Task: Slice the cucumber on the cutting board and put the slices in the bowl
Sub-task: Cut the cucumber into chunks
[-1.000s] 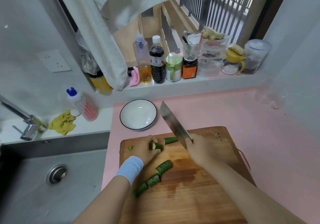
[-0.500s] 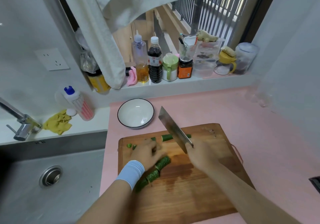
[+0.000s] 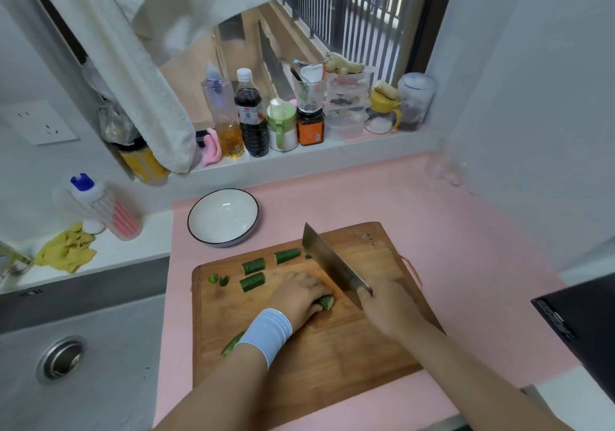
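More dark-green, bumpy cucumber chunks (image 3: 253, 265) now apart on cutting board (image 3: 332, 364)

A single wide-angle camera sits on the person's head and looks forward and steeply down, close above the wooden cutting board (image 3: 332, 357), which fills the lower middle. Its field bends at the edges, taking in the steel sink (image 3: 100, 397) at left, the window sill (image 3: 349, 149) at the top and the pink counter (image 3: 459, 231) at right.
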`<state>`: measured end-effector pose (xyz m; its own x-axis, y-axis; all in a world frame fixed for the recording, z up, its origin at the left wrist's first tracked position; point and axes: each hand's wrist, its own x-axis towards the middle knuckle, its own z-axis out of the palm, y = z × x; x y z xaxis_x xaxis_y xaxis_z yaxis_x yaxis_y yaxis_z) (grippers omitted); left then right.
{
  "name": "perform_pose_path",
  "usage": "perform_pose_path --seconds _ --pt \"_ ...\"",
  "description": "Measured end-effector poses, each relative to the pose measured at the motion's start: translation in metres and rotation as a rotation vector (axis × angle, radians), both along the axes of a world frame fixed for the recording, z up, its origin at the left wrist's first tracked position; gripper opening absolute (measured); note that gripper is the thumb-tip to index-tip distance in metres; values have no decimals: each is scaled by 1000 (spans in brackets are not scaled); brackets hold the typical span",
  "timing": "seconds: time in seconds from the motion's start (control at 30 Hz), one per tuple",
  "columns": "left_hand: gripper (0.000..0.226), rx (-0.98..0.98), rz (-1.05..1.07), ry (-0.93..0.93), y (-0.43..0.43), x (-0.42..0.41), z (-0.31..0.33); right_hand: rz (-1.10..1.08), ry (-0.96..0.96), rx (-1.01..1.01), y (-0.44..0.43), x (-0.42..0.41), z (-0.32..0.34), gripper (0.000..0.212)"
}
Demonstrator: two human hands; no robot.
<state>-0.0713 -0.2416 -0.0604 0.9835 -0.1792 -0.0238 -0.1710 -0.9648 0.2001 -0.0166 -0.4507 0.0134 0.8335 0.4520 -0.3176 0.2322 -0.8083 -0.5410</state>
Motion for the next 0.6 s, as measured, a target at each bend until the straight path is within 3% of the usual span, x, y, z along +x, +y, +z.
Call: perform_pose_path --seconds 0.13,0.23,0.33,0.53,0.6 --pt "27 -64 20 -133 -11 -8 -11 8 28 -10 -14 -3 -5 31" --pt "16 -134 130 -303 -15 -20 -25 24 56 -10 -20 -5 -9 30" --pt "3 -259 252 -344 -19 -32 -36 45 69 -9 -21 -6 -11 31" --pt "29 -332 337 -357 -31 -38 -40 111 86 -31 -18 -5 -8 34" --pt "27 -344 344 -372 -33 -36 -39 129 72 -54 -16 -5 -6 34"
